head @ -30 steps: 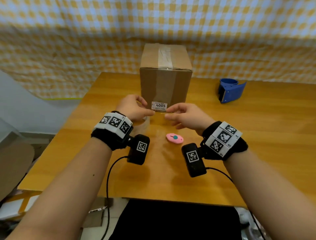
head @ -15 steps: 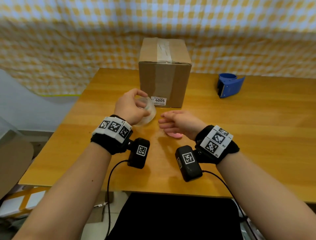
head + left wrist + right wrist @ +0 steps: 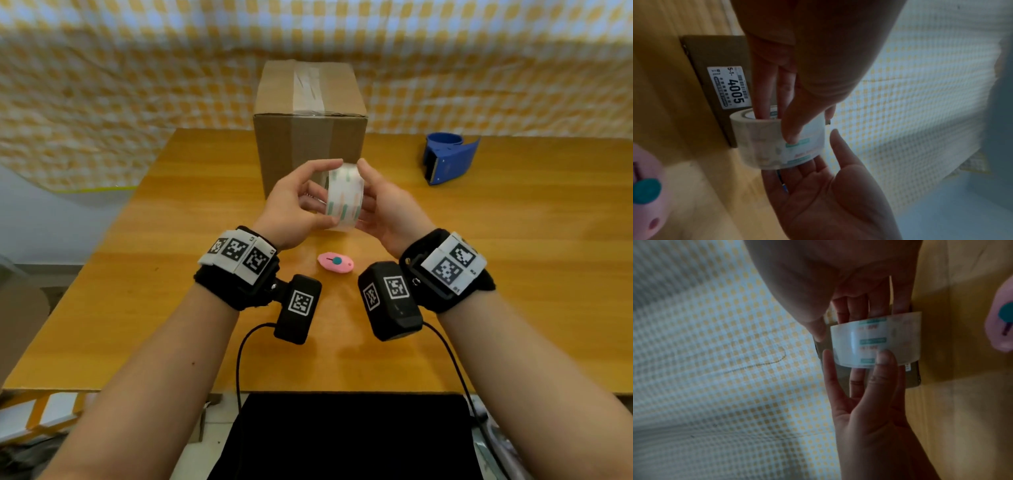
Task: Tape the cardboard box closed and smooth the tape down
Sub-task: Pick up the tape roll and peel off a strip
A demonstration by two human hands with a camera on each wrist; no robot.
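Note:
The cardboard box (image 3: 308,137) stands upright at the table's back middle, with a strip of clear tape (image 3: 308,85) along its top seam. In front of it, above the table, a roll of clear tape (image 3: 344,195) with green and orange print is held on edge between both hands. My left hand (image 3: 308,192) grips the tape roll (image 3: 781,138) with fingers in its core and the thumb (image 3: 795,123) on its outer face. My right hand (image 3: 368,192) lies flat against the roll's other side, fingers straight, with its thumb (image 3: 840,142) just clear of the roll's edge.
A pink utility cutter (image 3: 335,263) with a teal slider lies on the wooden table (image 3: 513,274) just below the hands. A blue tape dispenser (image 3: 448,157) sits at the back right. A white label reading 4005 (image 3: 731,87) is low on the box front. Checked cloth hangs behind.
My left hand has lifted the tape roll off the table beside the box to in front of it. My right hand rose from over the pink cutter to meet the roll.

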